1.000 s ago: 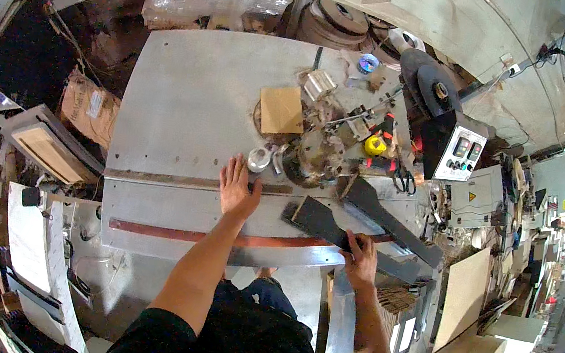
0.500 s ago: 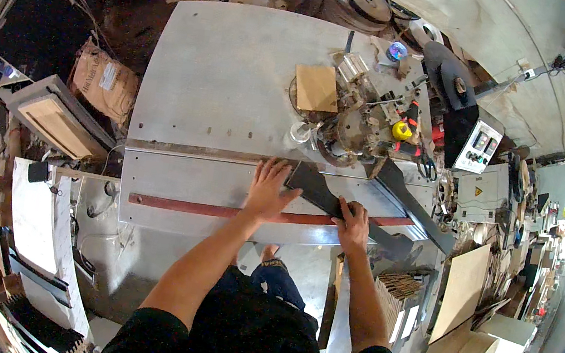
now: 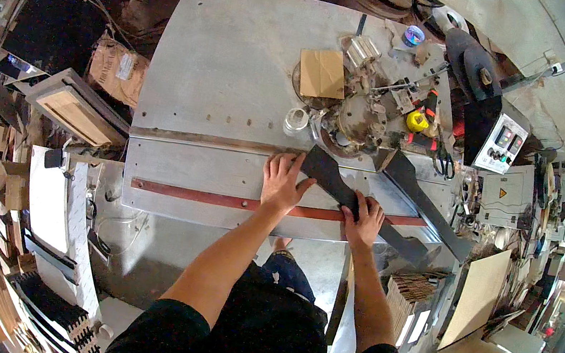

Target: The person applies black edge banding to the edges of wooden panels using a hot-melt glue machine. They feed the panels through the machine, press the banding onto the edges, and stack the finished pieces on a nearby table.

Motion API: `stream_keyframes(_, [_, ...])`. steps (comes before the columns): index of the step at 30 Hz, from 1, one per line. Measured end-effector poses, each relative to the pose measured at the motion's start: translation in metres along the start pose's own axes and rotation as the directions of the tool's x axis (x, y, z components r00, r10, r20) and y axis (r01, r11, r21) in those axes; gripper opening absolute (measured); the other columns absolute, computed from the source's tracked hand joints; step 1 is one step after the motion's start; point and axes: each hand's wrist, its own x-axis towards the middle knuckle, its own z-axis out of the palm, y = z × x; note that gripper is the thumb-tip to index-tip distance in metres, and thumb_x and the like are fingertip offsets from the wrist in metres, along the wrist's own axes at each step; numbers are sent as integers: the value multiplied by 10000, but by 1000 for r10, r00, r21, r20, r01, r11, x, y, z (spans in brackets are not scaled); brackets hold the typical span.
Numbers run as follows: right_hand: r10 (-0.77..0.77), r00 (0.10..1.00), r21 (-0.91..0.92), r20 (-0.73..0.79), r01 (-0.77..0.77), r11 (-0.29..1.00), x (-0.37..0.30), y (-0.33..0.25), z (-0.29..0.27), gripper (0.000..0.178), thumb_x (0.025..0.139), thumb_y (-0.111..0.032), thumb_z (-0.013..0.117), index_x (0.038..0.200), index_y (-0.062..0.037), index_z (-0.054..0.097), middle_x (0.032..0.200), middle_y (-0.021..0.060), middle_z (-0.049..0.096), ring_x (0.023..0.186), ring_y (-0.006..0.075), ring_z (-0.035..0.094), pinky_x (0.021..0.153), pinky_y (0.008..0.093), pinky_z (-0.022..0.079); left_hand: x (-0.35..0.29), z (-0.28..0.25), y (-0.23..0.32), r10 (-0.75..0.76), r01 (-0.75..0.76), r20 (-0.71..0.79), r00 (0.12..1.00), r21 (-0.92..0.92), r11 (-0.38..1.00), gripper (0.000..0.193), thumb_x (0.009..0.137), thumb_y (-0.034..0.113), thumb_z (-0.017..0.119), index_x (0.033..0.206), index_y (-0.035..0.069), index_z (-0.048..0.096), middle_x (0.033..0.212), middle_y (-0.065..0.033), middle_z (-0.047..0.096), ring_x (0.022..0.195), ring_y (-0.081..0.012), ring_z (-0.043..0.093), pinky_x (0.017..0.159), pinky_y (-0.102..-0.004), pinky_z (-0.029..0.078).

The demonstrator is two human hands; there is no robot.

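A dark grey board with a curved, cut-out edge (image 3: 331,178) lies slantwise over the front of the metal-topped bench (image 3: 218,66). My left hand (image 3: 283,185) rests flat at its far left end, fingers stretched out and thumb against the board's side. Around its middle my right hand (image 3: 364,220) is closed, fingers over the upper edge and thumb on the near side. A second dark board of like shape (image 3: 423,200) lies to the right, roughly parallel and apart from the first. Beneath the first board and my hands runs a red-brown strip (image 3: 207,197).
Behind the boards stands a greasy metal machine assembly (image 3: 359,119) with a cardboard piece (image 3: 322,74) on it. A clear jar (image 3: 296,121), yellow tape measure (image 3: 417,120) and scissors (image 3: 444,159) lie nearby. A control box (image 3: 502,142) stands right; stacked panels (image 3: 410,303) stand below the bench.
The whole view has shifted a little. The held board sits slightly farther back across the bench's seam, with both hands still on it. My left fingers are closer together.
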Motion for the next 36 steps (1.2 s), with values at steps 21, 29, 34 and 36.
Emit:
stream_keyframes(21, [-71, 968, 199, -243, 121, 972, 11, 11, -28, 562, 946, -287, 789, 1459, -97, 658, 1345, 184, 627, 1267, 416, 569, 1091, 567, 436, 5, 9, 0, -20, 8, 142, 990, 84, 996, 916, 889, 644, 799, 1570, 88, 541, 1529, -186, 543, 1466, -391, 450, 1280, -562, 312])
stream_keyframes(29, [271, 727, -201, -631, -490, 848, 213, 246, -225, 257, 1117, -253, 544, 1242, -48, 636, 1053, 211, 752, 986, 473, 723, 857, 599, 558, 11, 5, 26, 24, -35, 62, 998, 189, 981, 845, 951, 543, 725, 1620, 130, 416, 1510, -232, 493, 1494, -426, 419, 1297, -645, 264])
stream_keyframes(34, [405, 867, -320, -291, -487, 812, 250, 353, -246, 415, 1126, -404, 528, 1393, -97, 610, 1184, 253, 752, 1108, 497, 722, 919, 615, 566, 15, 7, 20, 26, -45, 86, 996, 223, 974, 811, 926, 554, 741, 1606, 214, 458, 1478, -196, 519, 1479, -404, 447, 1287, -652, 277])
stream_keyframes(36, [516, 833, -293, -198, -553, 780, 255, 387, -261, 403, 1149, -425, 473, 1382, -125, 610, 1216, 307, 725, 1144, 563, 666, 942, 654, 518, 19, 6, 28, -9, -15, 121, 993, 199, 980, 803, 919, 575, 735, 1594, 224, 478, 1475, -170, 524, 1488, -396, 441, 1282, -655, 284])
